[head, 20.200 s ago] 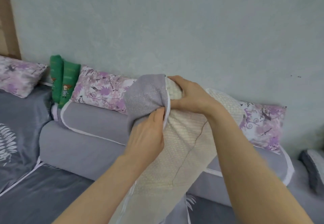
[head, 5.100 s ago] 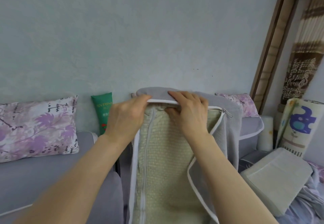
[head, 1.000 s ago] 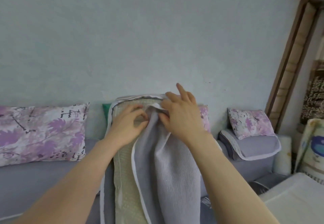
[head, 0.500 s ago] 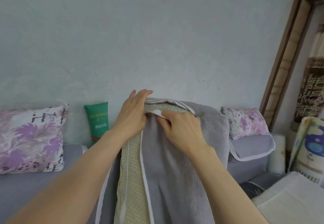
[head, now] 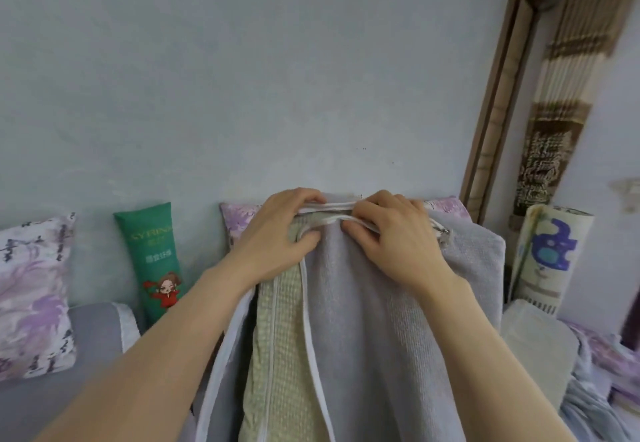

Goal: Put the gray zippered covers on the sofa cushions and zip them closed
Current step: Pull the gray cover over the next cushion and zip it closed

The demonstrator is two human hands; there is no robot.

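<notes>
Pale blue wall point(head: 242, 78) behind. Upright cushion point(head: 277, 355) stands half inside its gray zippered cover point(head: 381, 320). My left hand point(head: 277, 237) and right hand point(head: 394, 237), both closed, pinch the white zipper edges point(head: 332, 207); best aligned before drawing the slider point(head: 444, 234).

The gray cover point(head: 398, 320) with white piping stands upright around the cream waffle-textured cushion point(head: 280, 337). Below the fingertips point(head: 349, 225) its zipper gapes open, baring a cream strip.
</notes>
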